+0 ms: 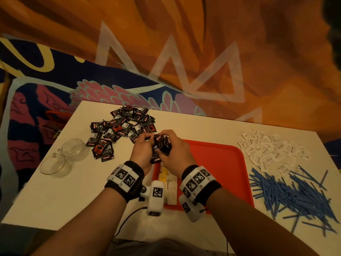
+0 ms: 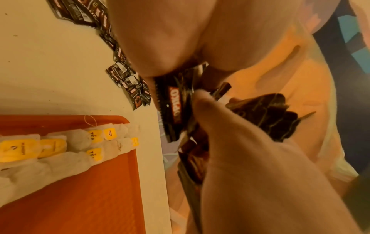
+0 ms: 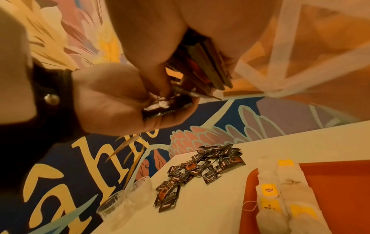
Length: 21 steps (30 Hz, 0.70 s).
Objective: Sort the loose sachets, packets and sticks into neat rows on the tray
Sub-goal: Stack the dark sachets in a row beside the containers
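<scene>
Sachets, packets and sticks lie in separate heaps on a white table (image 1: 193, 124), around a red tray (image 1: 230, 163) at the near middle. Largest heap: blue sticks (image 1: 293, 196), tangled at the table's right near corner, well apart from the hands. Behind them, a spread of white sachets (image 1: 271, 152), just beside the tray's right rim. On the left far side, a loose pile of black coffee packets (image 1: 120, 130), some face up with a red mark, some turned over.

On the tray, along its left edge, two rows of tea bags (image 2: 60, 147) with yellow tags lie side by side, touching; one string loops over the rim.

Two clear glass cups (image 1: 62, 157) stand at the table's left edge, touching each other.

Both hands are raised above the tray's far left corner. Left hand (image 1: 143, 152) and right hand (image 1: 175, 150) are pressed together around a held stack of black packets (image 1: 162, 145). Right wrist view: right fingers curl round a thick bundle, edges fanned; the left hand pinches one or two packets at the bundle's lower end. Left wrist view: left thumb (image 2: 216, 120) lies across a packet face. Exact count in the stack: cannot tell.
</scene>
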Each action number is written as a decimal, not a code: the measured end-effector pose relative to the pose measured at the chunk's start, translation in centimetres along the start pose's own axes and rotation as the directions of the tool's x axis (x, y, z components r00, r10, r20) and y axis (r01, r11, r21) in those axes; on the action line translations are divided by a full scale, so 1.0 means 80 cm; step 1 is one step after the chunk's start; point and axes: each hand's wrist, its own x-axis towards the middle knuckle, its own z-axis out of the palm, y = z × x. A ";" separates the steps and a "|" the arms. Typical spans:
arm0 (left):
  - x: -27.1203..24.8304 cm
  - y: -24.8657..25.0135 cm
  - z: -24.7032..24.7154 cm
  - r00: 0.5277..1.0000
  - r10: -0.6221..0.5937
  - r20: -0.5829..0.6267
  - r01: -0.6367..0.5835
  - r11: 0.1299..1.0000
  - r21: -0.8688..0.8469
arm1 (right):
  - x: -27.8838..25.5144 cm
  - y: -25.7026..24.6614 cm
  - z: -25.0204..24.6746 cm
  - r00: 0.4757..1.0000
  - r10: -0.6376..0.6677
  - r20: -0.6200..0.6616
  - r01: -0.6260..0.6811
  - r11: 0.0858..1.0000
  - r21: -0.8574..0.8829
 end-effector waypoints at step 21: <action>-0.001 0.002 -0.012 0.975 -0.102 0.197 0.101 0.995 0.019 | 0.019 0.031 -0.013 0.918 0.329 0.223 -0.397 0.724 0.565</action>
